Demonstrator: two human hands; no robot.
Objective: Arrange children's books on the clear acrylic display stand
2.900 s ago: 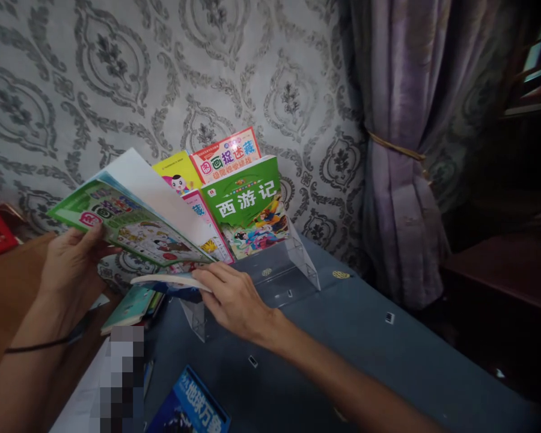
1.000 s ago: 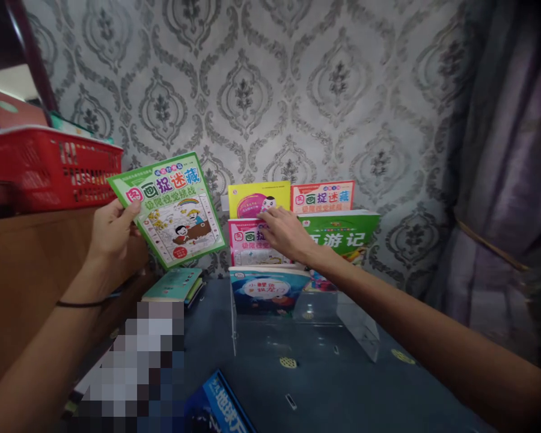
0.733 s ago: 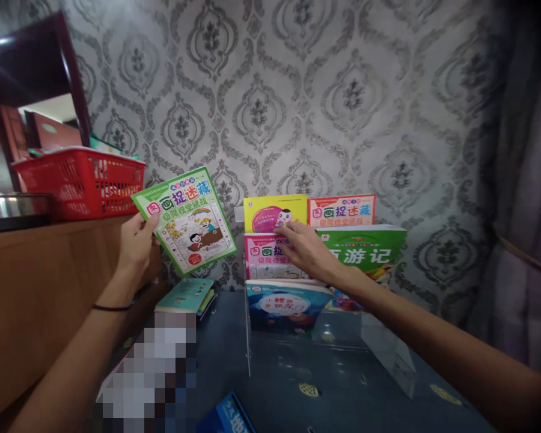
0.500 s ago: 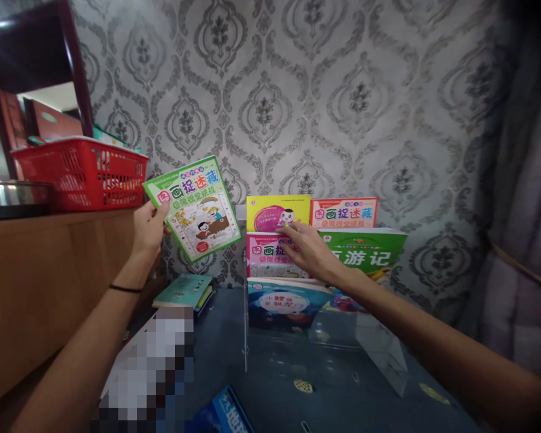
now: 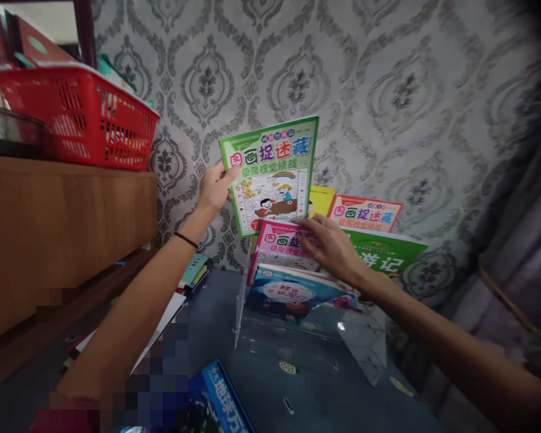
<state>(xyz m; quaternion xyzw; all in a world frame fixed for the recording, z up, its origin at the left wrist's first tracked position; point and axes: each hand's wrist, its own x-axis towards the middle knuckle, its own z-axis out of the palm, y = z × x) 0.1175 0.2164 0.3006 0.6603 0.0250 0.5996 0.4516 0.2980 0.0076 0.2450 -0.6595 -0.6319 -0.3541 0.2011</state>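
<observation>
My left hand (image 5: 217, 189) is closed on the left edge of a green-bordered picture book (image 5: 270, 180), which is held upright above a clear display stand (image 5: 243, 300). Its lower edge comes down just behind a pink picture book (image 5: 279, 243) in the stand. At that pink book's upper right, my right hand (image 5: 331, 243) has its fingers bent over the top edge. A yellow book (image 5: 321, 201) is mostly covered by the green one. Beside it stand a red-bordered book (image 5: 367, 211) and a green storybook (image 5: 392, 255). In the front tier rests a blue storybook (image 5: 293, 294).
To the left, a red plastic basket (image 5: 90, 120) and a metal pot (image 5: 11, 132) sit on a wooden cabinet (image 5: 67, 228). More books lie on the dark tabletop (image 5: 261, 397), including a blue one (image 5: 220, 400) in front. A curtain (image 5: 500, 288) hangs at right.
My left hand has carried the green book rightward, from beside the stand to over it, and turned it more upright. My right hand stays at the pink book's top. The view has shifted downward.
</observation>
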